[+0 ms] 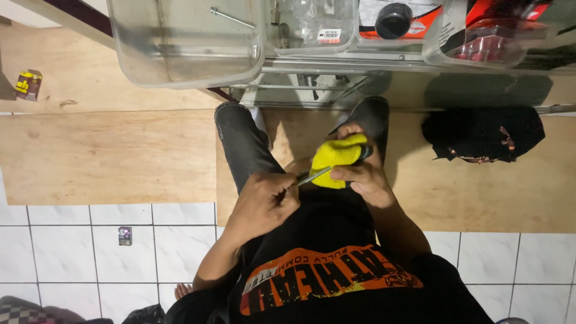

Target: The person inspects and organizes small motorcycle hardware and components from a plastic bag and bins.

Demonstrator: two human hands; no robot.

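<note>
Soft yellow cloth (336, 157) (perhaps microfibre) wraps a shiny metal tool (312, 176); matt plywood floor (108, 156).

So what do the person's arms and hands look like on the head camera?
Both forearms are bare, and neither the left hand nor the right hand wears a glove. No watch or ring shows. Any sleeves end above the elbows, on a black shirt with an orange print.

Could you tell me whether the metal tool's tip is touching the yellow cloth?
Touching: in the head view the metal tool in the left hand meets the yellow cloth held by the right hand.
</note>
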